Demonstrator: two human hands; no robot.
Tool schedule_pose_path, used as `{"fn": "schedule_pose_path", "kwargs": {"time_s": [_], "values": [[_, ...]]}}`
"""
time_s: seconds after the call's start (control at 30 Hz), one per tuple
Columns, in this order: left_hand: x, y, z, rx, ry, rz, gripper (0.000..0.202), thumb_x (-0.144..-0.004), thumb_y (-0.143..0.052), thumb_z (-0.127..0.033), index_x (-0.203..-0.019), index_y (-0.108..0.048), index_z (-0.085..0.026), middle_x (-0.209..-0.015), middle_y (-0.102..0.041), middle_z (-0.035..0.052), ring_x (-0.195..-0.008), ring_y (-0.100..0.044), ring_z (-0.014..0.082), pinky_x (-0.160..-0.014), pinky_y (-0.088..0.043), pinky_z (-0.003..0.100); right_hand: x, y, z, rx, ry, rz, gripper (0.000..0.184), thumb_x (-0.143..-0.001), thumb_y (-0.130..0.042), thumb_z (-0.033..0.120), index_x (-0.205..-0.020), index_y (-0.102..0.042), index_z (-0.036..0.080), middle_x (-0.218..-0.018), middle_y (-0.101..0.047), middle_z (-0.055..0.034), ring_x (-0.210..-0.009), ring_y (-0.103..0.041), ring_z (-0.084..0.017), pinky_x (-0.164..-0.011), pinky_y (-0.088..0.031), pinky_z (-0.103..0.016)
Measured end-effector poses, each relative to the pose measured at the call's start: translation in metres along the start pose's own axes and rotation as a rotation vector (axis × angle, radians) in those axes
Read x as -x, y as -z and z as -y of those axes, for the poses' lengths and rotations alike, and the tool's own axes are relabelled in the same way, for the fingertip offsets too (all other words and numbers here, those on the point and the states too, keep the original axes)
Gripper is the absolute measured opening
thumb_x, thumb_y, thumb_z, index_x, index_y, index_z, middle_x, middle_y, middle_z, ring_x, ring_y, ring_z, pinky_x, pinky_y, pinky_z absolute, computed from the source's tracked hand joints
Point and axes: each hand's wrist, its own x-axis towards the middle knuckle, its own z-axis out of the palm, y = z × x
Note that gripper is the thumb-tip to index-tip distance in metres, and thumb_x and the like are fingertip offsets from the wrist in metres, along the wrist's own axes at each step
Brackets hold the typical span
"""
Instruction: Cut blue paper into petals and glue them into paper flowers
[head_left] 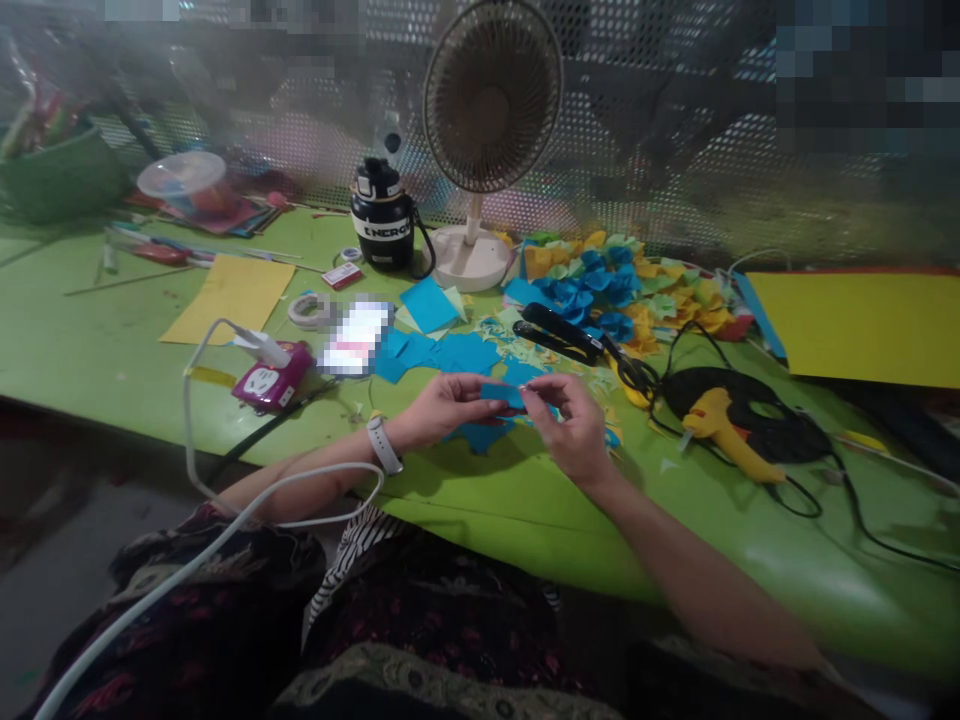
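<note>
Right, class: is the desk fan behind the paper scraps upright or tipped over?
Upright: the desk fan stands on its round white base, with its stem vertical and its grille raised above the tabletop.

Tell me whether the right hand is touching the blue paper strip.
Touching: the head view shows the right hand pinching the end of the blue paper strip between its fingertips.

You see a blue paper strip over a green table, a yellow glue gun right of the strip, and a dark floral skirt below it.
</note>
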Motion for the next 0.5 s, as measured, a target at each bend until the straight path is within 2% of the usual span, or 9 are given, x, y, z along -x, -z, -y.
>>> {"fn": "schedule_pose_path", "kwargs": {"time_s": [0.1, 0.2, 0.33, 0.5], "values": [[0.0007, -0.0011, -0.0015, 0.03, 0.014, -0.012, 0.052, -0.066, -0.089, -0.033, -0.11, -0.071, -0.012, -0.098, -0.079, 0.0096, -0.092, -0.076, 0.0196, -0.087, -0.06, 0.032, -0.0026, 0.0012, 0.0, -0.093, -0.123, 0.03, 0.026, -0.088, -0.064, 0.046, -0.087, -0.06, 0.021, -0.078, -0.067, -0.0014, -0.066, -0.066, -0.016, -0.063, -0.053, -0.03], [0.0013, -0.0023, -0.0034, 0.053, 0.023, -0.019, 0.053, -0.065, -0.09, -0.03, -0.111, -0.071, -0.012, -0.094, -0.079, 0.0081, -0.088, -0.076, 0.0176, -0.086, -0.06, 0.031, -0.0052, 0.0025, 0.0001, -0.13, -0.177, 0.103, 0.032, -0.089, -0.06, 0.052, -0.082, -0.057, 0.021, -0.073, -0.063, 0.0, -0.061, -0.063, -0.014, -0.06, -0.05, -0.029], [0.0022, -0.0042, -0.0049, 0.067, 0.041, -0.02, 0.054, -0.064, -0.09, -0.029, -0.111, -0.071, -0.012, -0.093, -0.079, 0.0075, -0.087, -0.076, 0.0177, -0.085, -0.06, 0.03, -0.0054, 0.0022, 0.0003, -0.089, -0.132, 0.177, 0.03, -0.091, -0.06, 0.049, -0.08, -0.056, 0.022, -0.068, -0.057, 0.0017, -0.061, -0.057, -0.014, -0.059, -0.046, -0.028], [0.0024, -0.0047, -0.006, 0.047, 0.062, -0.045, 0.052, -0.061, -0.092, -0.03, -0.105, -0.071, -0.011, -0.088, -0.079, 0.0068, -0.082, -0.076, 0.0175, -0.083, -0.06, 0.031, -0.0046, 0.0013, -0.001, 0.004, -0.025, 0.152, 0.025, -0.091, -0.061, 0.043, -0.078, -0.057, 0.022, -0.071, -0.057, 0.0007, -0.065, -0.055, -0.014, -0.064, -0.046, -0.03]]}}
